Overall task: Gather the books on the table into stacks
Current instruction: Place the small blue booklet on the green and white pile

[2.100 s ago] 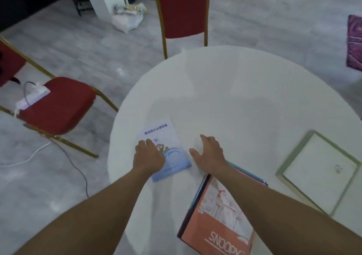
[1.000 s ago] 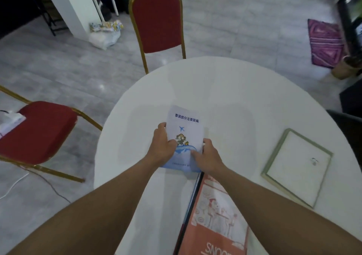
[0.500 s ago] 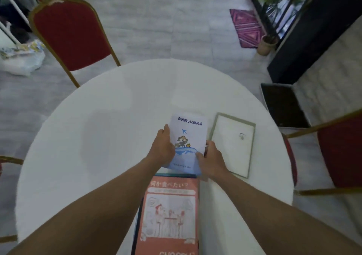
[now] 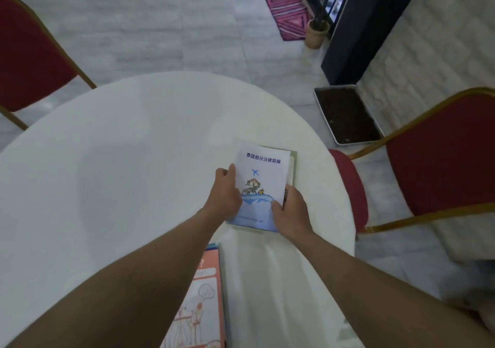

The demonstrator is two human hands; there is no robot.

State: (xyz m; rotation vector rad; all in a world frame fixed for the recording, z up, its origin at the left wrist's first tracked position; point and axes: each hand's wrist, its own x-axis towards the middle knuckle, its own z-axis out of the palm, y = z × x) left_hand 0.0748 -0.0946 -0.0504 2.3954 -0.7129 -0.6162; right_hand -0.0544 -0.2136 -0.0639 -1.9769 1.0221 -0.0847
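Note:
A thin white-and-blue booklet (image 4: pixel 263 172) with a plane and blue Chinese title lies over the green-edged white book (image 4: pixel 293 168), which shows only along its right side. My left hand (image 4: pixel 226 193) grips the booklet's left edge and my right hand (image 4: pixel 290 214) grips its lower right corner. An orange illustrated book (image 4: pixel 199 302) lies near the table's front edge, partly under my left forearm.
The round white table (image 4: pixel 120 173) fills the middle of the view. Red chairs with gold frames stand at far left (image 4: pixel 29 58) and at right (image 4: pixel 439 160). A dark tray (image 4: pixel 348 114), a potted plant (image 4: pixel 317 33) and a pink rug (image 4: pixel 288 10) lie on the floor beyond.
Both hands picked the booklet up from the left part of the table and carried it right. It now sits over the green-edged book, and the view has swung right.

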